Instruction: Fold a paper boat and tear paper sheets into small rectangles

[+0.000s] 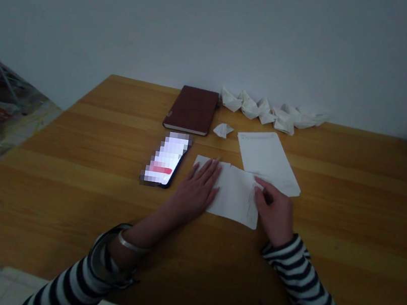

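Observation:
A white sheet of paper (234, 193) lies crosswise on the wooden table in front of me, with a slight crease near its middle and grey marks by its right edge. My left hand (198, 185) rests flat on its left part, fingers stretched out. At the right edge, my right hand (275, 209) pinches the paper between thumb and forefinger. Just beyond, a second white sheet (269, 160) lies at a slant, its near end close to my right fingers. A small folded paper piece (223, 130) sits farther back, touched by neither hand.
Several folded paper boats (263, 111) stand in a row along the wall. A dark red notebook (192, 110) lies to their left. Nearer, left of my left hand, is a phone (167, 160) with a lit screen. The wooden table (72, 163) ends at the wall.

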`<control>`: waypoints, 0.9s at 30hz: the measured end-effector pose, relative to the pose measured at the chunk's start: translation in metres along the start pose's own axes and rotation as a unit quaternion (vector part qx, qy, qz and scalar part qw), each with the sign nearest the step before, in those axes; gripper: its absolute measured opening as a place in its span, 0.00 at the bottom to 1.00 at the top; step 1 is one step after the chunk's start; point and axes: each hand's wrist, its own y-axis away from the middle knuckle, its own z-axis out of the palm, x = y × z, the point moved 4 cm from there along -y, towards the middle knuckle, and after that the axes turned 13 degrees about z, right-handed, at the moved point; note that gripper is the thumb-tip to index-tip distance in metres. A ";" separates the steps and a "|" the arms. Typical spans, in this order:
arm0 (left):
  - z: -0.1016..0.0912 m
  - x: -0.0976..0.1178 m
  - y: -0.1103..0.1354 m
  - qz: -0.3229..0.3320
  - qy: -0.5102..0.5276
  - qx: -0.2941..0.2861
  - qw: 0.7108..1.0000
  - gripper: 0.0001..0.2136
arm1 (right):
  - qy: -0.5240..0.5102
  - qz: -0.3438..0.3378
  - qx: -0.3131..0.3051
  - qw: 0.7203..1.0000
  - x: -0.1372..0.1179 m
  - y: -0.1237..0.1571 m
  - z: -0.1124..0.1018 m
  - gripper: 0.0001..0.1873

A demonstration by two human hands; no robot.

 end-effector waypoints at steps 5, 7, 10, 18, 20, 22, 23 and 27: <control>0.003 0.001 -0.003 -0.028 0.004 0.007 1.000 0.26 | 0.097 -0.008 0.036 0.995 -0.007 0.011 0.007 0.21; 0.005 0.001 -0.002 -0.034 0.006 0.010 0.999 0.26 | 0.127 -0.013 0.039 0.991 -0.007 0.013 0.009 0.21; 0.006 0.002 -0.002 -0.039 0.004 0.010 0.999 0.26 | 0.150 -0.016 0.044 0.988 -0.004 0.016 0.007 0.21; 0.003 0.003 -0.003 -0.042 0.004 0.010 0.999 0.26 | 0.020 0.028 0.025 0.999 0.000 0.019 -0.001 0.22; 0.003 0.003 -0.003 -0.045 0.003 0.012 0.999 0.26 | -0.077 0.077 -0.014 0.994 0.000 0.019 0.001 0.25; 0.004 0.004 -0.003 -0.043 0.003 0.015 0.999 0.26 | -0.156 0.126 -0.064 0.978 0.002 0.020 0.005 0.27; 0.004 0.004 -0.003 -0.043 0.003 0.017 0.999 0.26 | -0.181 0.138 -0.083 0.970 0.003 0.021 0.007 0.27; 0.003 0.006 -0.004 -0.049 0.002 0.026 0.998 0.25 | -0.181 0.122 -0.077 0.973 0.008 0.024 0.010 0.25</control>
